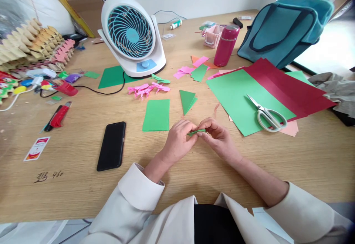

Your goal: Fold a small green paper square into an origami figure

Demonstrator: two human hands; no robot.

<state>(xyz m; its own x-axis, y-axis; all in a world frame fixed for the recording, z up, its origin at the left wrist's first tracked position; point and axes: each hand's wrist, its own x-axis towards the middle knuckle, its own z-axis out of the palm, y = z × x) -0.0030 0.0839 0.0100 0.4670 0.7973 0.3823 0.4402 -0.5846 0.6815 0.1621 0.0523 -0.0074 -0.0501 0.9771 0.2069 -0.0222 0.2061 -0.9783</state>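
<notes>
Between my two hands is a small folded piece of green paper (197, 131), low over the table. My left hand (179, 140) pinches its left end. My right hand (219, 139) grips the right end with thumb and fingers. Much of the paper is hidden by the fingers. Just beyond the hands lie green paper triangles (187, 100). A stack of light green rectangles (156, 115) is to the left of them. Farther back sits a pile of folded pink paper figures (145, 89), with a green folded figure (160, 79) beside it.
White-handled scissors (270, 120) rest on a green sheet (230, 99) and red sheets (288, 84) at right. A phone (111, 146) and a red utility knife (61, 114) lie left. Behind stand a fan (131, 33), a magenta bottle (226, 46) and a teal bag (283, 33).
</notes>
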